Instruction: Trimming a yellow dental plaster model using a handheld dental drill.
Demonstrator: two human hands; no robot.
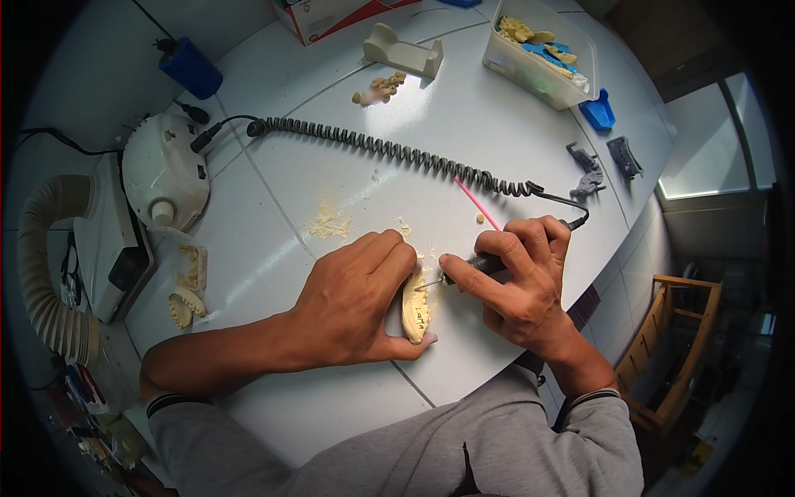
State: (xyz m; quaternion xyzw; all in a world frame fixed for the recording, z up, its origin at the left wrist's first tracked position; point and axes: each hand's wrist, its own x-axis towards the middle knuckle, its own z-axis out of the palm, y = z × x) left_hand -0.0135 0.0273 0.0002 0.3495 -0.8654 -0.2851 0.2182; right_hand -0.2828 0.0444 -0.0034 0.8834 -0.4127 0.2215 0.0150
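Observation:
My left hand (356, 290) grips a pale yellow plaster dental model (416, 313) just above the white table, thumb at its near end and fingers at its far end. Dark handwriting marks the model's side. In my right hand (522, 282) is a black rotary handpiece (487, 263), held like a pen. Its thin metal bur (429, 285) points left and reaches the model's upper right edge; whether it touches, I cannot tell. A black coiled cord (373, 145) runs from the handpiece's rear to a white control unit (166, 172) at the left.
Yellowish plaster dust (329, 222) lies beyond my left hand. A pink stick (478, 203) rests under the cord. Another dental model (185, 307) sits at the left by a ribbed hose (41, 265). Further back are a clear plastic bin (530, 70), grey articulator-like parts (588, 170) and a white holder (402, 54).

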